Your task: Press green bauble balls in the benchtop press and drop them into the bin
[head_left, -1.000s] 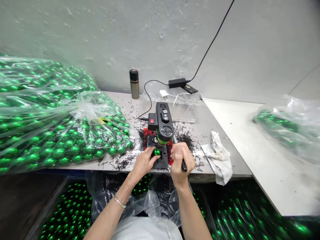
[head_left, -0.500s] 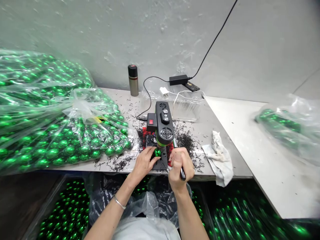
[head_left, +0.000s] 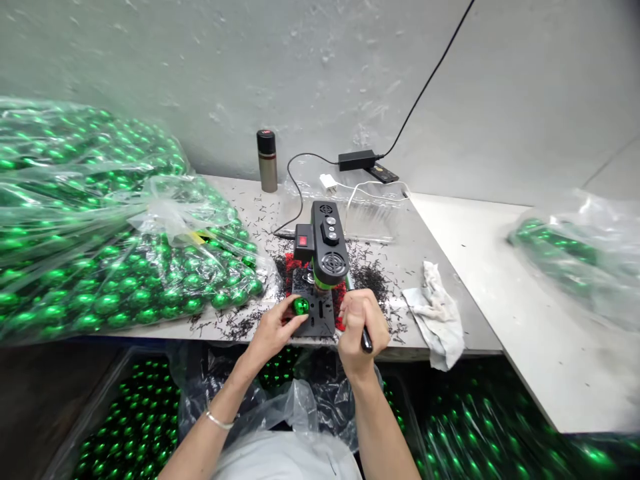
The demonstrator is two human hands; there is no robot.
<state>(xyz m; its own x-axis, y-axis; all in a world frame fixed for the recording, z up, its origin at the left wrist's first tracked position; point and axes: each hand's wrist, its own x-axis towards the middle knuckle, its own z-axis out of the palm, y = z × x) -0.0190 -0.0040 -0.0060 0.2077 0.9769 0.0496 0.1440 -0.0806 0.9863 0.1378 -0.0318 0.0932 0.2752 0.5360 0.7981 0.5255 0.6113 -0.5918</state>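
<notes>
A shiny green ball [head_left: 301, 306] is pinched between the thumb and fingers of my left hand [head_left: 274, 328], over the left edge of the dark metal base plate [head_left: 321, 325]. My right hand [head_left: 363, 327] is wrapped round the black-ended lever handle [head_left: 367, 341] of a small black machine [head_left: 329, 241]. The machine's head stands above the plate, with a green ring under it. Beside the machine, a red switch [head_left: 303, 241] sits on a black box.
At the left lies a big clear bag of green balls [head_left: 125, 287]. Behind are a bottle [head_left: 267, 161], a power adapter [head_left: 357, 160] and cables. A white cloth [head_left: 436, 317] lies right. Black scraps [head_left: 370, 280] surround the machine. Another bag [head_left: 560, 247] is far right.
My left hand has drawn the green ball left and slightly out from under the machine's head, showing more of the plate. My right hand has stayed on the lever, nearly still.
</notes>
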